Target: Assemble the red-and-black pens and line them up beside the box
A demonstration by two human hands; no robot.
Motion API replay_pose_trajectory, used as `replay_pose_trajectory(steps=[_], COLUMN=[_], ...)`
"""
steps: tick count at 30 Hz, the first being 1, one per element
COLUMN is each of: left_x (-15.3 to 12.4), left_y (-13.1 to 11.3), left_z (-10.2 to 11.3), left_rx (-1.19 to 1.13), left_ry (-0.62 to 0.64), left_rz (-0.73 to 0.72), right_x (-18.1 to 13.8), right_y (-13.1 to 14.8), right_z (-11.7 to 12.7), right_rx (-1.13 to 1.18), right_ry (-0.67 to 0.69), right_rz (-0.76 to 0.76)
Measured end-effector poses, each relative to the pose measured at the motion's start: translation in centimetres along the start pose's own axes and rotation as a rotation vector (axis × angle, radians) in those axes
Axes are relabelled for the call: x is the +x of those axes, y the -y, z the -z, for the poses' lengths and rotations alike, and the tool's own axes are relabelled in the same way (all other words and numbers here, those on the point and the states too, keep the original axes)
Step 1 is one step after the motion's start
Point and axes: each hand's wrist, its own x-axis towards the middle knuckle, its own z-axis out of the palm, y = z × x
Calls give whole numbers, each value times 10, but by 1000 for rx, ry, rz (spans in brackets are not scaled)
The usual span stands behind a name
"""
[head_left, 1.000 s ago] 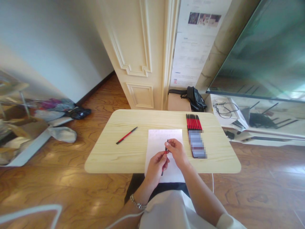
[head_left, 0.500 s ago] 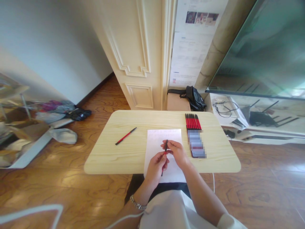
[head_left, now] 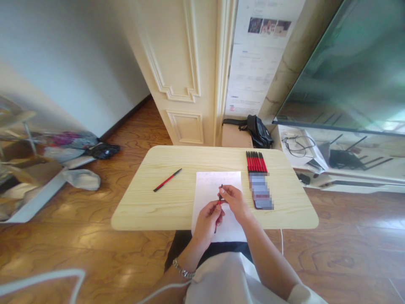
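Note:
A red and black pen (head_left: pixel 215 229) is held above the white sheet of paper (head_left: pixel 205 185). My left hand (head_left: pixel 209 217) is closed around the red barrel. With thumb and fingers, my right hand (head_left: pixel 233 200) pinches the black upper end, which points away from me. Fingers cover much of the pen's middle. Another red and black pen (head_left: pixel 167 180) lies slantwise on the table, left of the paper. Several more such pens (head_left: pixel 256 162) lie side by side in a row at the back right, just beyond a phone (head_left: pixel 261 194) with a blurred-out screen.
The light wooden table (head_left: pixel 139 211) has rounded corners. Beyond it are a cream door (head_left: pixel 186 126) and a black bag (head_left: pixel 257 131) on a box. A white cable (head_left: pixel 282 242) hangs by the front right edge. Bags and boxes (head_left: pixel 47 173) lie on the floor at left.
My right thumb and fingers have shifted their pinch on the pen's black end. My left hand keeps its hold, and the other pens lie as before.

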Motion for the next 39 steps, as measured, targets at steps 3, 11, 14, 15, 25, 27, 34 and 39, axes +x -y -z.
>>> replay_pose_trajectory(steps=[3, 11, 14, 15, 25, 27, 34, 39], left_x=[-1, -1, 1, 1, -1, -3, -14, -20], left_y=[1, 0, 1, 2, 5, 5, 6, 4], left_z=[2, 3, 3, 3, 7, 9, 23, 39], left_rx=[-12, -21, -27, -30, 39, 39, 5, -47], left_ry=[3, -12, -15, -15, -18, -12, -33, -104], left_rz=[-9, -13, -9, -8, -5, 7, 61, 29], right_x=[1, -2, 0, 0, 6, 9, 30, 34], right_y=[-2, 1, -1, -2, 6, 11, 31, 16], right_z=[-2, -2, -1, -1, 1, -1, -4, -15], right_rx=[-4, -89, -101, -98, -173, -177, -52, -437], right_ry=[7, 47, 28, 33, 36, 18, -86, -88], right_rz=[25, -26, 29, 39, -27, -46, -36, 9])
